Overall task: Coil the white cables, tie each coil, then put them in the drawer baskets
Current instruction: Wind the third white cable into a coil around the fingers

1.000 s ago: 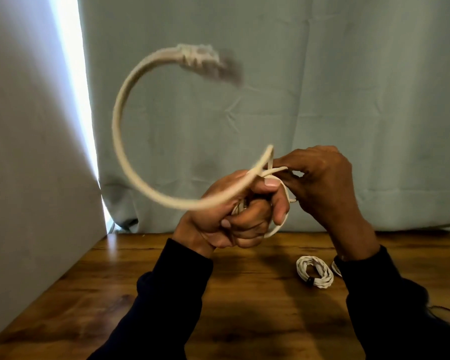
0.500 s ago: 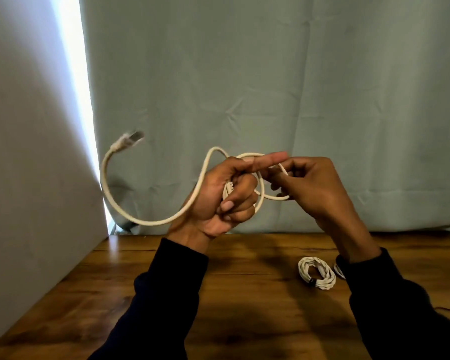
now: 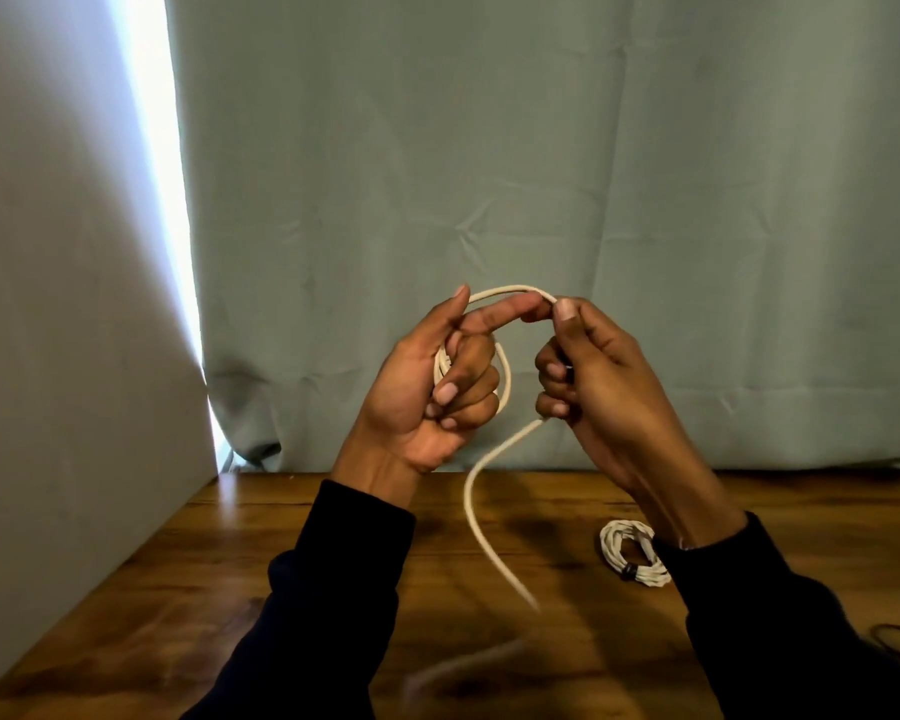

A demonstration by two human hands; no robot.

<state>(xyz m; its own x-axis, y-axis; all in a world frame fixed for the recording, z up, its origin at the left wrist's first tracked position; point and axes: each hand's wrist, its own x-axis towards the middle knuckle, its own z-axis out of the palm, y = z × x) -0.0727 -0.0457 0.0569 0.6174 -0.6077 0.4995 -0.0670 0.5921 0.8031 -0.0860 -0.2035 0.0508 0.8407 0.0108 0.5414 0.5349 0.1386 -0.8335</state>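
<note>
- Behind the work area, one grey-green curtain (image 3: pixel 541 174) is seen hanging down to the back edge of the table; one pale panel (image 3: pixel 63 304) closes off the left side, with a bright strip of light between the two.
- One wooden table (image 3: pixel 281 553) is seen, bounded by the panel at left and the curtain at the rear; bare wood lies between the two sleeves and toward the near left corner.
- Two hands are counted, both raised above the table in dark sleeves.
- Left hand (image 3: pixel 427 387): three fingers are curled round several loops of the white cable (image 3: pixel 505 376); the index finger is held straight, under the top arc.
- Right hand (image 3: pixel 593 371): the cable is pinched between thumb and curled fingers at the end of the arc.
- From the right hand one loose tail is seen dropping toward the table; its lower end is blurred.
- One tied coil (image 3: pixel 632 556) lies on the table just beside the right sleeve, bound with a dark band.
- No legible writing is visible.
</note>
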